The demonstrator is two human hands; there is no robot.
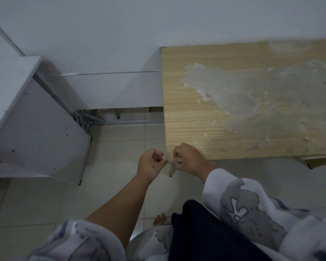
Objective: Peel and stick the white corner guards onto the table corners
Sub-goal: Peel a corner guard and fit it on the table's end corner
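Observation:
A small whitish, translucent corner guard is held between both hands, just in front of the near left corner of the wooden table. My left hand pinches its left side with curled fingers. My right hand pinches its right side, knuckles over the table's front edge. The corner itself is hidden behind the guard and my fingers. Whether the guard touches the corner cannot be told.
The tabletop carries a large patch of pale, flaky residue. A white cabinet stands at the left, with tiled floor between it and the table. A white wall runs behind. My bare foot shows below.

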